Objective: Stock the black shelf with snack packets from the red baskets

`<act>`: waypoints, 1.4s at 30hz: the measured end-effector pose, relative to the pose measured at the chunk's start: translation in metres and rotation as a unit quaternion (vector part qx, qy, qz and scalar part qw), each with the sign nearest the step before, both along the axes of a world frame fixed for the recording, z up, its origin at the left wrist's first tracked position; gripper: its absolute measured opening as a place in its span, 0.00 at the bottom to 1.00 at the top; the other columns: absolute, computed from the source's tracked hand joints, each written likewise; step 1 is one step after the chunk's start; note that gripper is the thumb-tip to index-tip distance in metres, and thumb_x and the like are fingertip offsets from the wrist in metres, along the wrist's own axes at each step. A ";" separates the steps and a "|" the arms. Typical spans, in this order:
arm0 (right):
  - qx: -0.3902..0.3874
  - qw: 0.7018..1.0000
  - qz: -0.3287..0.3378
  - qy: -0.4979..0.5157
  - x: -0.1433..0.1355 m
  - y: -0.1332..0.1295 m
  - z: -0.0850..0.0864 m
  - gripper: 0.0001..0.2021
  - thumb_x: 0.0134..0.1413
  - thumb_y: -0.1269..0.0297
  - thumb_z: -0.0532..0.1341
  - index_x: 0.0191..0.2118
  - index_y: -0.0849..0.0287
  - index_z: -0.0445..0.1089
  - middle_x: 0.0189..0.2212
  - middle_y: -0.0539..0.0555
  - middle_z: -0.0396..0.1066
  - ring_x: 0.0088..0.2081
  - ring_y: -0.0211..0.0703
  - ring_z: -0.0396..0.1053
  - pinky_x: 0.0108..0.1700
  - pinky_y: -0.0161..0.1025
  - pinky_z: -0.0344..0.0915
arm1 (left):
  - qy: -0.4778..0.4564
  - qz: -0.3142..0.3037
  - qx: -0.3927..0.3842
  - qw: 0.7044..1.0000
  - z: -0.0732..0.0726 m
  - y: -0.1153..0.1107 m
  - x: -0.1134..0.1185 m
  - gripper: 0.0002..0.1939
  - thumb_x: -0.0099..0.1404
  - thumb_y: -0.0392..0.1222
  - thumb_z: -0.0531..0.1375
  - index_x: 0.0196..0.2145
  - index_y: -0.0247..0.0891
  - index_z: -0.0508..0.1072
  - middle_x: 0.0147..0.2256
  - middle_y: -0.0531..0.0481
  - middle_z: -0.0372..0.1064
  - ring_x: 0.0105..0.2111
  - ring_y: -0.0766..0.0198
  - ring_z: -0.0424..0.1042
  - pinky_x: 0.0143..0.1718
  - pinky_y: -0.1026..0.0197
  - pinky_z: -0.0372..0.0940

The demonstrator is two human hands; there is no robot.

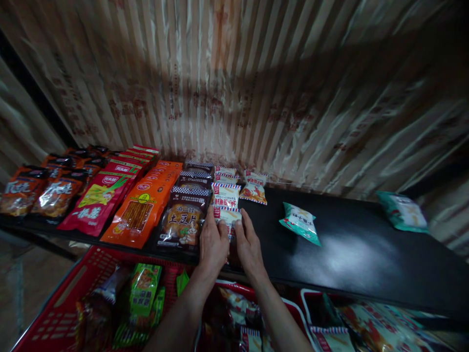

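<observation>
My left hand [213, 242] and my right hand [249, 244] close on the two sides of a small white-and-red snack bag [230, 215], thumbs on its front. The bag is at the near end of a row of matching snack bags [225, 191] on the black shelf; its lower part is partly hidden by my hands. Just left of my left hand stand dark potato chip bags [182, 219] in a row. Behind my right hand, one more white-and-red bag [254, 188] leans near the back of the shelf.
Orange stick-snack bags [141, 210], pink-red bags [98, 203] and black-and-orange bags [54, 195] fill the shelf's left. Two teal-and-white bags [300, 222] lie on the black shelf [348, 254] at right. Below its front edge are a red basket [69, 293] and white-rimmed bins [306, 308] of snacks.
</observation>
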State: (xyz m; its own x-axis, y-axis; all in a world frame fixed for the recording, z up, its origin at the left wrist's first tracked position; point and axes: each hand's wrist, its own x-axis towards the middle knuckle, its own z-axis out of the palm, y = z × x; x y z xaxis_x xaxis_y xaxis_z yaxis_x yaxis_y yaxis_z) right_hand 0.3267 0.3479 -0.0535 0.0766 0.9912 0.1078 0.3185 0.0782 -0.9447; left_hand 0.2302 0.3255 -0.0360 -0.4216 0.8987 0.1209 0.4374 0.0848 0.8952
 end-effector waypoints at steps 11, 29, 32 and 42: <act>0.040 0.998 -0.038 -0.012 0.024 -0.026 -0.001 0.32 0.56 0.46 0.50 0.60 0.61 0.57 0.61 0.62 0.57 0.61 0.50 0.55 0.62 0.52 0.50 | 0.121 0.040 0.076 0.989 0.000 -0.004 0.010 0.28 0.65 0.40 0.48 0.60 0.23 0.54 0.59 0.29 0.56 0.59 0.49 0.58 0.58 0.47 0.56; -0.027 0.998 -0.037 -0.046 0.095 -0.209 -0.108 0.18 0.55 0.50 0.55 0.43 0.52 0.75 0.42 0.56 0.76 0.45 0.54 0.74 0.47 0.47 0.71 | 0.158 -0.207 0.294 0.920 -0.003 -0.061 0.045 0.16 0.62 0.28 0.48 0.39 0.36 0.73 0.42 0.42 0.75 0.44 0.62 0.73 0.46 0.58 0.69; -0.005 0.998 -0.007 -0.055 0.107 -0.179 -0.071 0.17 0.54 0.52 0.57 0.44 0.52 0.74 0.42 0.56 0.76 0.43 0.52 0.74 0.46 0.47 0.71 | 0.143 -0.189 0.280 0.930 -0.001 -0.068 0.046 0.16 0.62 0.28 0.47 0.38 0.37 0.73 0.42 0.44 0.75 0.44 0.63 0.73 0.47 0.58 0.68; 0.068 0.990 -0.013 -0.121 0.125 0.028 0.010 0.25 0.45 0.61 0.61 0.52 0.56 0.68 0.48 0.56 0.73 0.47 0.48 0.71 0.50 0.48 0.66 | 0.159 -0.209 0.231 0.937 -0.015 -0.072 0.050 0.16 0.60 0.27 0.48 0.36 0.37 0.73 0.41 0.45 0.75 0.43 0.64 0.74 0.46 0.60 0.69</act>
State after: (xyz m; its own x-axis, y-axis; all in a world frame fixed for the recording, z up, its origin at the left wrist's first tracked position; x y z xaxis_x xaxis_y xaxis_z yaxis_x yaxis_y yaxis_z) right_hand 0.4518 0.3761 -0.0436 0.0574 0.9645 0.2578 0.5374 0.1877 -0.8222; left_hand 0.2804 0.2538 -0.0507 0.0785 0.7974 0.5984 0.5972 -0.5182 0.6122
